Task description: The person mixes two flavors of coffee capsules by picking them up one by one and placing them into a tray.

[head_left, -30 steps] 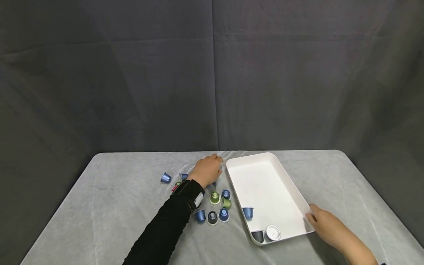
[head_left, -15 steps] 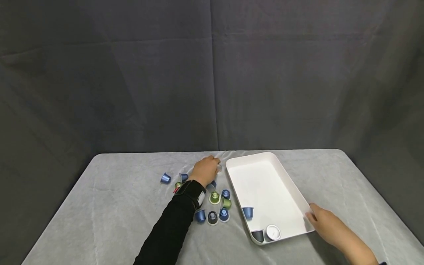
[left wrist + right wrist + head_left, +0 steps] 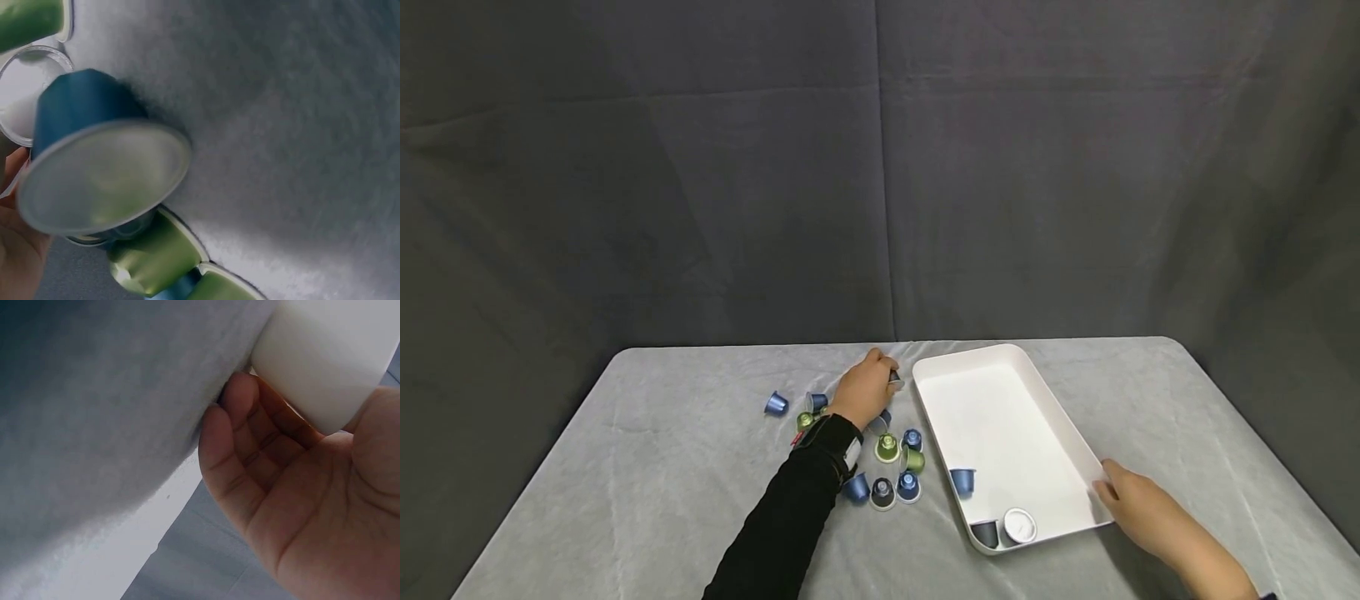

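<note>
Capsule (image 3: pixel 895 379) pinched in left hand (image 3: pixel 867 390) beside tray (image 3: pixel 1067 433)

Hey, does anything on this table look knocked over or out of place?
Several coffee capsules lie scattered left of the white tray, some tipped on their sides, like the lone blue capsule. Nothing looks spilled or damaged.

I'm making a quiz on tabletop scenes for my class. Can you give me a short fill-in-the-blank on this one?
1. The rectangular tray is ____ in colour.
2. The right hand touches the tray's near ____ corner.
3. The left hand pinches one small dark ____.
4. Inside the tray lie ____ capsules.

Missing words: white; right; capsule; three
</note>
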The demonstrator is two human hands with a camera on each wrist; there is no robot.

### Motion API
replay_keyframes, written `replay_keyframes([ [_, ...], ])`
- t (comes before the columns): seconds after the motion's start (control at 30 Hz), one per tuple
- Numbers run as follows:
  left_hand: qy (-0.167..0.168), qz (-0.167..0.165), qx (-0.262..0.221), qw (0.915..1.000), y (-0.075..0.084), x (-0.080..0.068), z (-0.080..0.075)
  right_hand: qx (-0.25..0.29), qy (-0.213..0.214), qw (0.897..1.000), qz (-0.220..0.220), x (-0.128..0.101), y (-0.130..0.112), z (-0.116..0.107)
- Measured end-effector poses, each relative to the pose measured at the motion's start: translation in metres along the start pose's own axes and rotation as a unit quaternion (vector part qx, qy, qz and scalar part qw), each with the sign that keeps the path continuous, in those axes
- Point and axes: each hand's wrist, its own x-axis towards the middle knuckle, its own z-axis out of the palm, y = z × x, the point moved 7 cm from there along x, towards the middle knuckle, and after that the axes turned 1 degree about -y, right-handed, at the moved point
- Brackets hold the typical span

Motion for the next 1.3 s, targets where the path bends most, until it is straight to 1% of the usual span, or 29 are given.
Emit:
replay_keyframes([
  [0.13,0.003,-0.004,-0.013,0.9999,-0.001,0.0,0.0,0.0,-0.004,1.0,0.002,0.0,0.0,0.0],
  [0.37,0.032,-0.022,-0.015,0.9991,-0.009,0.0,-0.005,-0.002,0.001,1.0,-0.003,-0.001,-0.001,0.0],
  [0.5,0.049,-0.018,-0.017,0.9985,-0.012,-0.003,-0.011,-0.003,0.006,1.0,-0.01,-0.001,-0.001,0.0],
  [0.67,0.06,-0.01,-0.034,0.9976,-0.013,-0.008,-0.019,-0.003,0.007,1.0,-0.013,-0.001,-0.001,0.001],
  [0.8,0.078,0.001,-0.049,0.9957,-0.007,-0.011,-0.025,-0.004,0.007,1.0,-0.01,0.0,-0.001,0.001],
  [1.0,0.097,0.03,-0.069,0.9924,0.008,-0.012,-0.031,-0.001,0.0,1.0,-0.006,0.001,0.0,0.0],
  [1.17,0.093,0.05,-0.077,0.9914,0.016,-0.015,-0.031,0.0,0.005,1.0,-0.013,0.0,0.0,0.0],
  [1.3,0.082,0.054,-0.081,0.9919,0.021,-0.019,-0.031,-0.001,0.008,1.0,-0.019,-0.001,0.001,0.001],
])
